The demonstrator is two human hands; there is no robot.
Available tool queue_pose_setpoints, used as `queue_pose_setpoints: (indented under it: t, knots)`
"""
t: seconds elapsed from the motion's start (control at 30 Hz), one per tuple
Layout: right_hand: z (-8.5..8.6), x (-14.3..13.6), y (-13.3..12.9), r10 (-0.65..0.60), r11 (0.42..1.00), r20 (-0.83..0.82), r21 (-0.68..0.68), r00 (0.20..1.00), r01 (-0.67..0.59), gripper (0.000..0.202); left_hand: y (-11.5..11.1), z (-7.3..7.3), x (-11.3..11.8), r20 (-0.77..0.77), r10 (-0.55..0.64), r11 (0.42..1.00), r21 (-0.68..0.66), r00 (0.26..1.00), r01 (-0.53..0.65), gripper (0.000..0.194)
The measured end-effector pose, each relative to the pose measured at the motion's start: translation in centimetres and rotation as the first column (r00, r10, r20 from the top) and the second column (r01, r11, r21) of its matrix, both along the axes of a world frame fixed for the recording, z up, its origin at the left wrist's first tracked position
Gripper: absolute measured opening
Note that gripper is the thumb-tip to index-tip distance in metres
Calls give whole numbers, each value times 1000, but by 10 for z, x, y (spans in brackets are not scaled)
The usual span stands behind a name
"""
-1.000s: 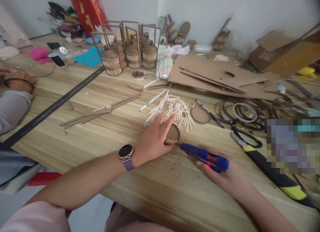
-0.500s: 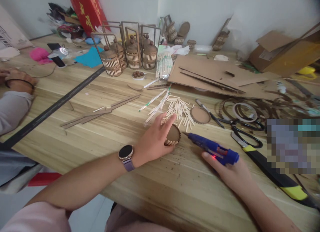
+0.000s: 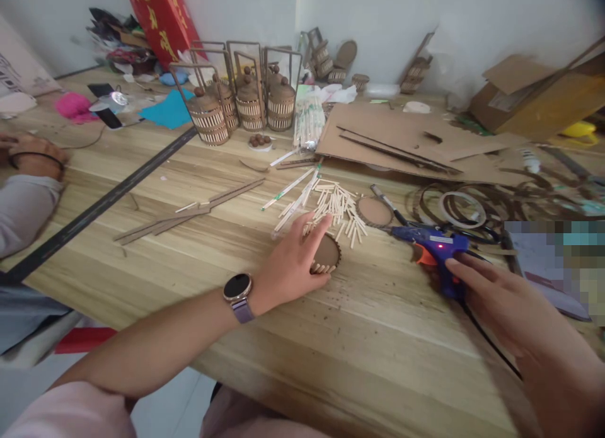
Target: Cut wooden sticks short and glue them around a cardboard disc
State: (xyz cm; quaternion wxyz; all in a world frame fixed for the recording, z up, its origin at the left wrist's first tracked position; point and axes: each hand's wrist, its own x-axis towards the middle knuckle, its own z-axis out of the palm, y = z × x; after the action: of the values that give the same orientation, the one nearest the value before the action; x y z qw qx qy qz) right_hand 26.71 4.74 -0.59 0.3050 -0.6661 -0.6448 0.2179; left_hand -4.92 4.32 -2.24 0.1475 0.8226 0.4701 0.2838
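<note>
My left hand [image 3: 288, 261], with a watch on its wrist, curls round the left side of a round cardboard disc [image 3: 328, 252] on the table. A dark notched edge rings this disc, and short sticks stand along its near rim by my thumb. The palm hides its left part. At the right, a blue hot glue gun [image 3: 432, 242] with an orange trigger lies by the scissors, its red light on and its nozzle pointing left. My right hand [image 3: 505, 299] is at its handle, fingers stretched out and fingertips touching or very near it. Cut wooden sticks [image 3: 333, 205] lie beyond the disc.
A second cardboard disc [image 3: 374, 211] lies near a pen. Several small lidded baskets with tall handles [image 3: 208, 113] stand at the back left. Cardboard sheets [image 3: 378, 135], brown strip coils and a tape roll [image 3: 462, 210] lie right. Another person's arm [image 3: 31, 179] rests far left.
My right hand has moved right with the glue gun, which has turned onto its side, and the fingers have loosened from it. My left hand and its disc have stayed in place.
</note>
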Motion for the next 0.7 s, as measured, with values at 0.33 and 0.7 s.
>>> queue_pose_setpoints:
  t: [0.33, 0.7]
  knots:
    - [-4, -44, -3, 271, 830, 605, 247, 749, -500, 40, 1, -1, 0, 4, -1, 1000, 2, 1000, 1, 105]
    - [-14, -72, 18, 451, 617, 781, 76, 432, -783, 35, 2, 0, 0, -11, -8, 1000, 29, 1000, 8, 100]
